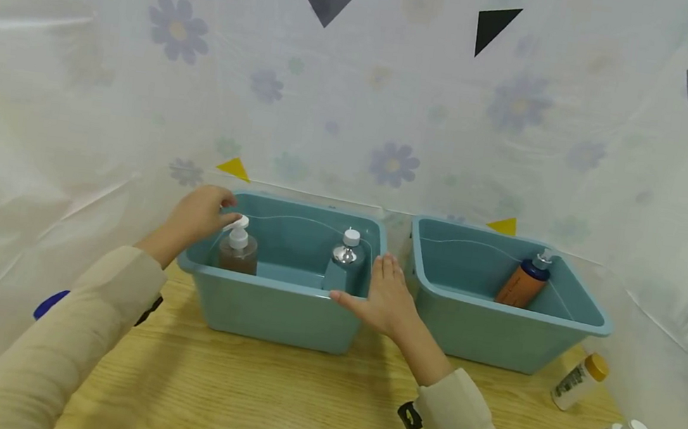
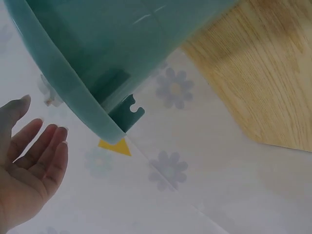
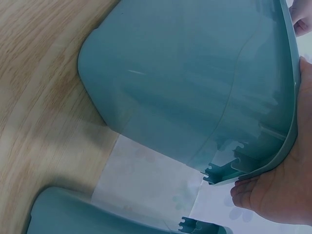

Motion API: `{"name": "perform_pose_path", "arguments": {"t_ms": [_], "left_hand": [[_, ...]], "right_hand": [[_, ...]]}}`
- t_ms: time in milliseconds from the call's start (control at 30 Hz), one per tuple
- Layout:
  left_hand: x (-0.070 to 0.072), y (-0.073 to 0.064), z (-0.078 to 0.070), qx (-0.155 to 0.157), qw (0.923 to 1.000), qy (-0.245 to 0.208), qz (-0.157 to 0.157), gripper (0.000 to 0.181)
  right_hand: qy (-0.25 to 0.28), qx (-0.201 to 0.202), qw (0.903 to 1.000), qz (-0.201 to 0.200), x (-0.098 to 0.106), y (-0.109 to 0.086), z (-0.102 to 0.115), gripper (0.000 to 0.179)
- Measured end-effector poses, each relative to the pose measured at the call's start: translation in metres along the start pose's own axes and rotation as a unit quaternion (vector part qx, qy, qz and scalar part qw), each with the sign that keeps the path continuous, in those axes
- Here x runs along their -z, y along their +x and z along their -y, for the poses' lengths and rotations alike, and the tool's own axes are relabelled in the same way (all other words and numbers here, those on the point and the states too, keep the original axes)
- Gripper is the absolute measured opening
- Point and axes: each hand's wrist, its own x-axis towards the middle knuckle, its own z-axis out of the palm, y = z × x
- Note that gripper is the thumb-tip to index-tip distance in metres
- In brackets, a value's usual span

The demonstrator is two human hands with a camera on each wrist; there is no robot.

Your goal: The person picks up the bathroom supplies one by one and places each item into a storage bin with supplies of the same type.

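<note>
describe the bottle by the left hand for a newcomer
On the wooden table, find the left teal bin of two. At its left end, near the left hand, is a brownish bottle. Its white pump sets it apart from the silver-shouldered bottle at the right end.

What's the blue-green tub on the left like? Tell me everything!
The left tub is blue-green, shiny and looks plastic, with rounded corners, a thick rim, a notched tab under it and walls narrowing downward. It's open on top and stands upright on the wood-look table. Inside are a pump bottle and a white-capped bottle. The right hand rests on its front right corner; the left hand is over its left end.
</note>
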Motion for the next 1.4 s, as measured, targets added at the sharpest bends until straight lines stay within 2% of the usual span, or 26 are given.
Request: {"name": "perform_pose_path", "arguments": {"t_ms": [433,633,1000,1400], "left_hand": [[0.001,-0.013,0.001,0.013,0.9980,-0.009,-0.061,0.035],[0.003,-0.019,0.002,0.009,0.9946,-0.020,-0.101,0.035],[0.001,-0.031,0.008,0.011,0.9886,-0.048,-0.143,0.033],[-0.011,-0.041,0.016,-0.018,0.9766,-0.064,-0.204,0.028]], "right_hand": [[0.001,0.006,0.9999,-0.010,-0.002,0.002,-0.001,0.105],[0.001,0.006,0.9999,-0.012,-0.003,0.002,0.000,0.105],[0.003,0.007,0.9999,-0.010,-0.004,0.002,0.000,0.106],[0.001,0.007,0.9999,-0.010,-0.003,0.003,0.000,0.106]]}}
